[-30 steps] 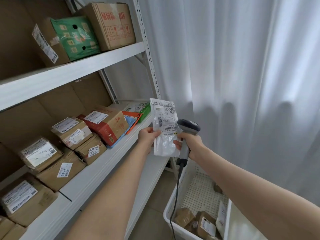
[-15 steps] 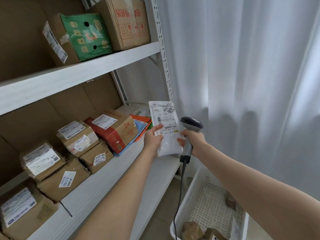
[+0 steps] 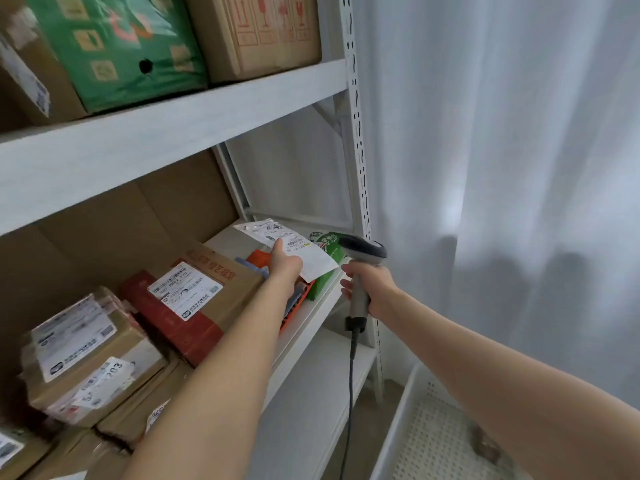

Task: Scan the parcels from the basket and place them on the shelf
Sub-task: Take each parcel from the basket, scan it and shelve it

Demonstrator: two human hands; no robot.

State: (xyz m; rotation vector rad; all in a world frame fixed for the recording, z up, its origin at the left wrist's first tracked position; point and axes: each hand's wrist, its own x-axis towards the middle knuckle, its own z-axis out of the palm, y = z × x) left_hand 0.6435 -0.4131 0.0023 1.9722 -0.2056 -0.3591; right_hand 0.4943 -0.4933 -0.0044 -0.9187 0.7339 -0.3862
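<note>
My left hand (image 3: 284,265) holds a flat white labelled parcel bag (image 3: 304,252) out over the right end of the middle shelf (image 3: 304,317), just above an orange parcel (image 3: 296,304) and a green packet (image 3: 327,261). My right hand (image 3: 372,289) grips the handle of a grey barcode scanner (image 3: 362,252), upright just right of the bag, its black cable hanging down. The white perforated basket (image 3: 398,427) shows at the bottom right, with a small brown parcel (image 3: 485,445) partly hidden behind my right forearm.
Several brown labelled boxes (image 3: 204,292) fill the middle shelf to the left. A green box (image 3: 117,46) and a brown carton (image 3: 256,32) stand on the upper shelf. A perforated upright post (image 3: 360,161) bounds the shelf's right end, with a white curtain (image 3: 502,168) beyond.
My left hand has carried the parcel bag away from the scanner and tilted it flat over the shelf's right end. The view moved closer to the shelf; the right hand keeps the scanner.
</note>
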